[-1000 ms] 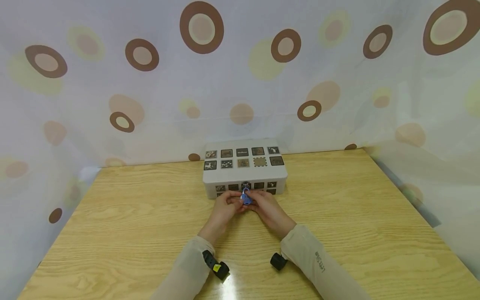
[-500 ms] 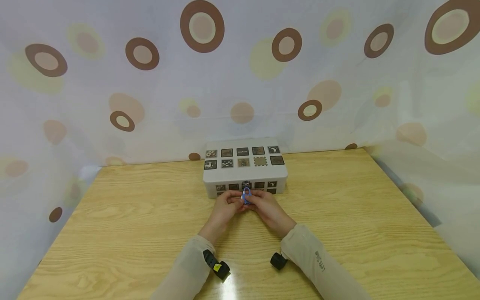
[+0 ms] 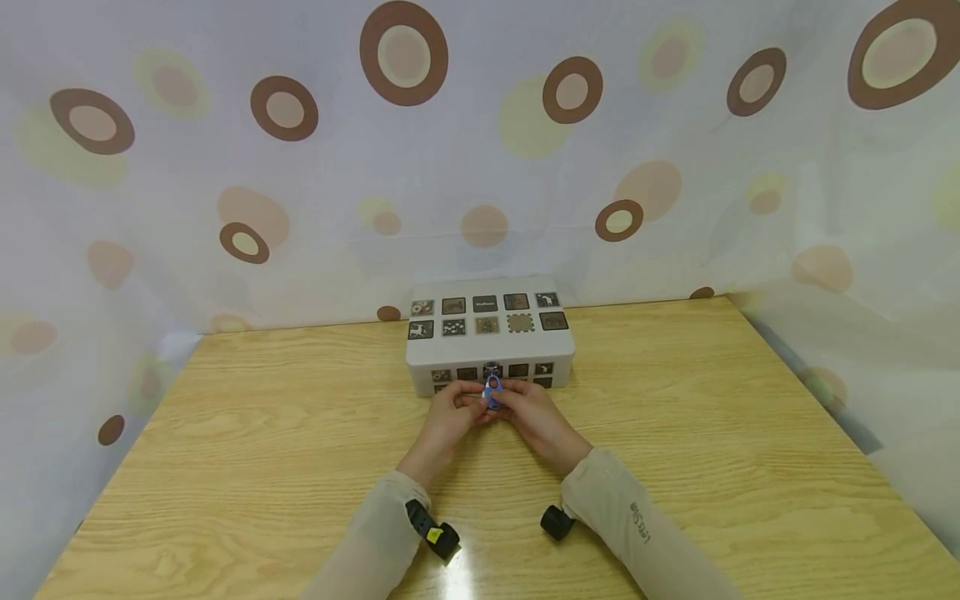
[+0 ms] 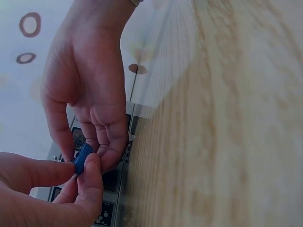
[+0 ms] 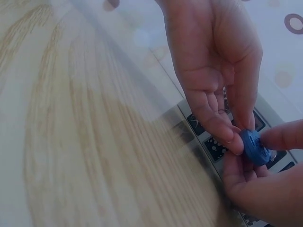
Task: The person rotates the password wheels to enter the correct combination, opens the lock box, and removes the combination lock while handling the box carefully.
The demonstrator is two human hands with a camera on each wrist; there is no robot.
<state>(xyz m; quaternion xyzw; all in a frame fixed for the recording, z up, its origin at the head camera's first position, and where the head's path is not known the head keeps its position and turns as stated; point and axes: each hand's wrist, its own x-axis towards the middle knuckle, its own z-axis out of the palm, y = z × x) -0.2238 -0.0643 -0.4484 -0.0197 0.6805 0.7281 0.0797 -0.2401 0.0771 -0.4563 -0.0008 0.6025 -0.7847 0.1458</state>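
A small blue padlock with a looped shackle is held between both hands, just in front of a white box printed with dark picture squares. My left hand pinches it from the left with thumb and fingers. From the right, my right hand grips its body, thumb on the front. A metal latch on the box's front lies right behind the shackle; whether they touch I cannot tell. The right wrist view shows the padlock's rounded blue body between the fingertips of both hands.
The box stands at the back of a wooden table, close to a white curtain with brown and yellow circles. Black wrist cameras, the left one and the right one, hang below the sleeves near the tabletop.
The right thumb has shifted onto the padlock's front, and the padlock has turned slightly in the fingers. Both arms and the box stay where they were.
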